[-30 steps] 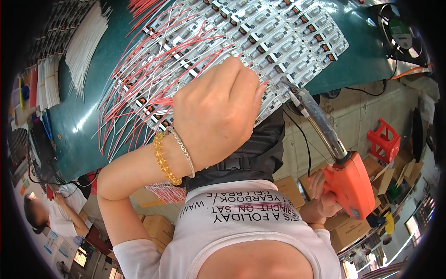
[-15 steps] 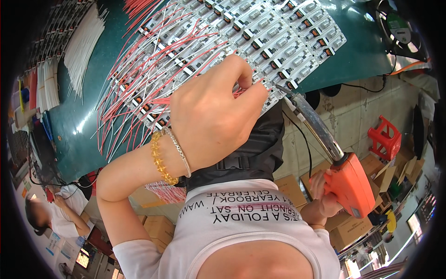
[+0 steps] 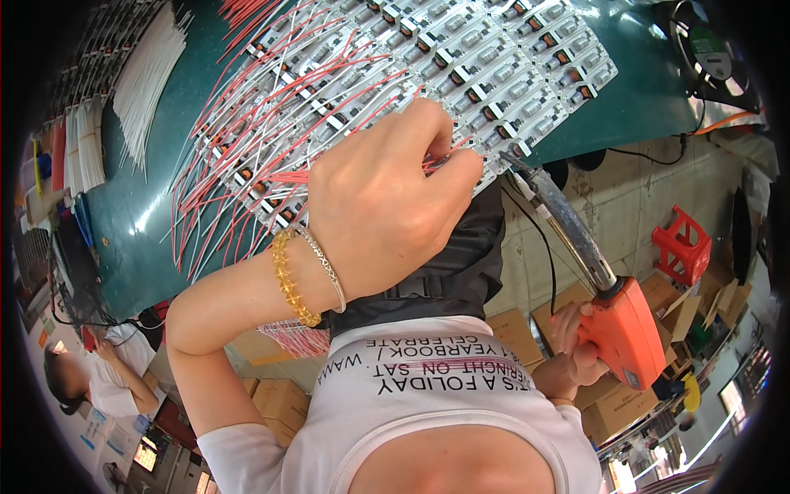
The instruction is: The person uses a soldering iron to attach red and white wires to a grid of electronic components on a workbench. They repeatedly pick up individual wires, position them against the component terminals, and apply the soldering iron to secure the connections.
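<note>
A large panel of small white circuit boards (image 3: 514,78), dotted with black and orange parts, lies at the table's near edge. Red and white wires (image 3: 247,165) fan out from its left part. Over the panel's near side, my left hand (image 3: 387,202) is closed in a pinch, with thin red wires (image 3: 288,176) running into it; its fingertips are partly hidden. My right hand (image 3: 576,346) grips the handle of an orange soldering gun (image 3: 627,329). The gun's long metal barrel reaches up and left, and its tip sits at the panel's right near corner, close to my left fingers.
On the green table (image 3: 156,239), a bundle of white wires (image 3: 148,90) lies to the left. A black fan (image 3: 708,62) stands at the far right. Below the table's right edge are a red stool (image 3: 681,244) and cardboard boxes (image 3: 623,410). Another person (image 3: 115,370) sits at lower left.
My left hand has shifted slightly to the right, still pinched. The soldering gun's tip has moved a little to the right, while its handle stays almost in place.
</note>
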The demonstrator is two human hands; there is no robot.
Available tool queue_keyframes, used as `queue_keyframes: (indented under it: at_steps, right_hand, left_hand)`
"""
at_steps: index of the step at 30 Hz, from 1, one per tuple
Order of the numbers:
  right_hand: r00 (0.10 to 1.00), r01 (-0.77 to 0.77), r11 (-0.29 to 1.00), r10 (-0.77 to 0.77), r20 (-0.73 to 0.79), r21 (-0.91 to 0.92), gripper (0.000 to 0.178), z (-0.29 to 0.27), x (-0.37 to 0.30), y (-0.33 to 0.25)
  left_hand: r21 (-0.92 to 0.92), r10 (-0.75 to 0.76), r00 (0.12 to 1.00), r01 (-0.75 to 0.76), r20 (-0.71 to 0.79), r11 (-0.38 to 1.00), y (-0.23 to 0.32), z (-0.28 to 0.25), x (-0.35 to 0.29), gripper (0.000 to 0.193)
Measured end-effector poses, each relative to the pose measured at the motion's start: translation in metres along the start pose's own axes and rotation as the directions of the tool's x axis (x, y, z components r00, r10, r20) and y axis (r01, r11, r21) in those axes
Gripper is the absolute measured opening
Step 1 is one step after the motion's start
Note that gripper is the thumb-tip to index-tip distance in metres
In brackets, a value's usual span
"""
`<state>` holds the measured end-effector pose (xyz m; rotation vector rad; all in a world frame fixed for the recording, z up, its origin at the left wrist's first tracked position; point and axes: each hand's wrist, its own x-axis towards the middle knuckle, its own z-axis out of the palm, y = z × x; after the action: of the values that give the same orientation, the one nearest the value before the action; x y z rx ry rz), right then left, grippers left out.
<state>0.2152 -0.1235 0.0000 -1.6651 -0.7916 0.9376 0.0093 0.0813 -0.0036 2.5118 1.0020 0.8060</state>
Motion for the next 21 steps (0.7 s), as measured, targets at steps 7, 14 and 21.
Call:
queue_keyframes:
  at_steps: [7, 14, 21]
  right_hand:
    - [0.952, 0.187, 0.971, -0.217, 0.215, 0.15, 0.067, 0.0, 0.015, 0.006]
    - [0.947, 0.213, 0.948, -0.26, 0.19, 0.238, 0.068, -0.003, 0.016, 0.012]
    - [0.953, 0.22, 0.942, -0.263, 0.15, 0.255, 0.066, 0.005, 0.019, 0.005]
  left_hand:
    - [0.023, 0.018, 1.0, -0.018, 0.003, 1.0, -0.002, 0.0, -0.003, 0.014]
    - [-0.341, -0.032, 0.982, 0.096, 0.189, 0.935, -0.009, -0.025, 0.008, 0.026]
    - [-0.347, 0.116, 0.962, -0.024, 0.246, 0.937, -0.022, -0.028, 0.01, 0.028]
